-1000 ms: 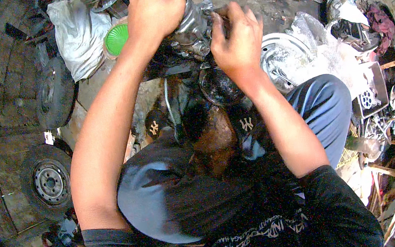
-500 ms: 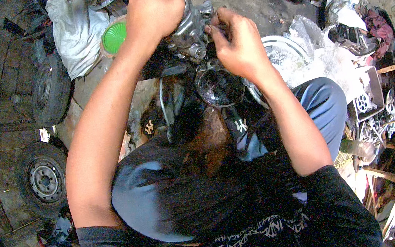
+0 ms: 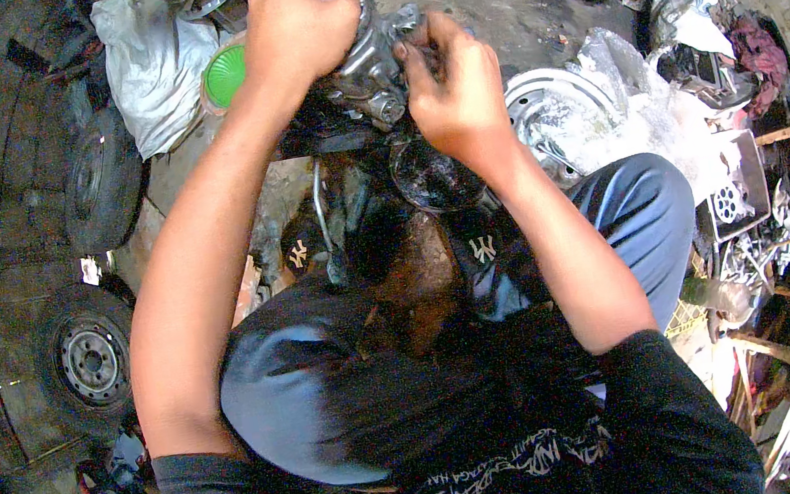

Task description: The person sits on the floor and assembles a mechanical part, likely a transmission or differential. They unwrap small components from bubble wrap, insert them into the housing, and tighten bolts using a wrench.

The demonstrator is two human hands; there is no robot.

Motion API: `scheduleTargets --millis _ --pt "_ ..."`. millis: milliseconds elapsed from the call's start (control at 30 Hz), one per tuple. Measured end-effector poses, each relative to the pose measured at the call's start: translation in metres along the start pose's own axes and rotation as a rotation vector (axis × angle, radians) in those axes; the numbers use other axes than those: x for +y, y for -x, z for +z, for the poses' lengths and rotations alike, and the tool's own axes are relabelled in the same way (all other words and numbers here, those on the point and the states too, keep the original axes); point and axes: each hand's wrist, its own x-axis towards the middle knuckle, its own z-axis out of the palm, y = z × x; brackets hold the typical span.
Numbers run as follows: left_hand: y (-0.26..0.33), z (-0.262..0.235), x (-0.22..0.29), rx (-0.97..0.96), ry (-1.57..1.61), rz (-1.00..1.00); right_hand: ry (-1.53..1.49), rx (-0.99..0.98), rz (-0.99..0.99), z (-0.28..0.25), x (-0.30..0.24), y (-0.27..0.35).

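Your left hand (image 3: 299,28) is clenched over the top of a metal engine part (image 3: 369,74), upper centre of the frame; your right hand (image 3: 454,92) pinches its right side. The part is grey, greasy and knobbed.

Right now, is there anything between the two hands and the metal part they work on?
Nothing visible. The left hand grips the grey metal part from its left side and the right hand presses against its right side.
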Motion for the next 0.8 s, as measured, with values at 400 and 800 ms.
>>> scheduleTargets --millis 400,800 --pt "0.002 -0.003 0.001 -0.042 -0.011 -0.036 -0.118 -0.039 0.126 0.001 0.005 0.009" --pt "0.005 -0.009 0.003 -0.069 -0.008 0.011 -0.235 0.095 0.084 0.021 0.012 0.026"
